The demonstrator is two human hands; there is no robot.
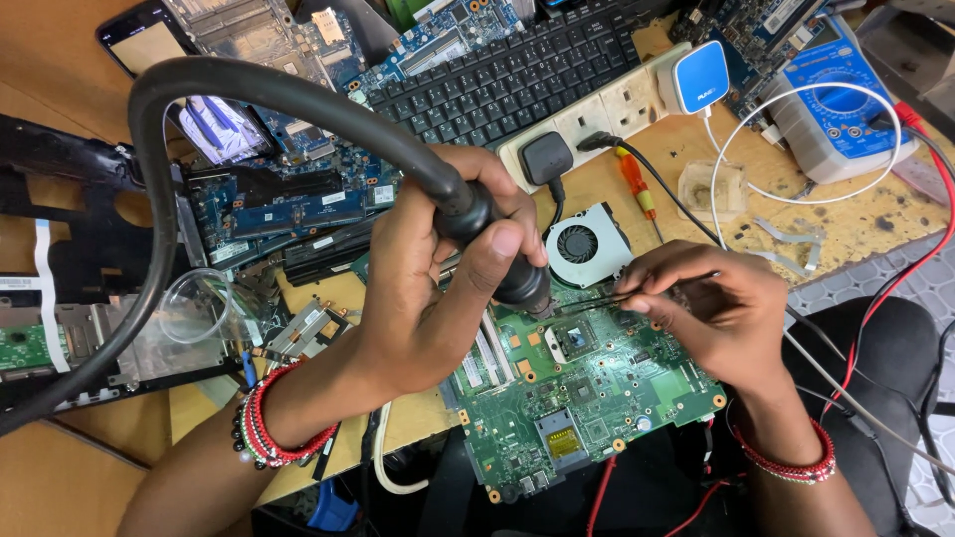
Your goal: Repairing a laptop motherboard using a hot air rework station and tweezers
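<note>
My left hand (428, 288) grips a black hot-air wand (502, 254) on a thick black hose (169, 159), its nozzle pointing down at a chip (569, 336) on a green motherboard (587, 398). My right hand (701, 303) pinches thin black tweezers (607, 295), whose tips reach toward the nozzle just above the chip. Both wrists wear red bead bracelets. A cooling fan (585, 244) lies right behind the board.
A black keyboard (507, 75), a white power strip (597, 114) with plugs, a blue multimeter (836, 99), a phone (139, 40), several blue circuit boards (288, 199), a black laptop shell (70, 249), an orange screwdriver (635, 184) and red and white cables crowd the wooden bench.
</note>
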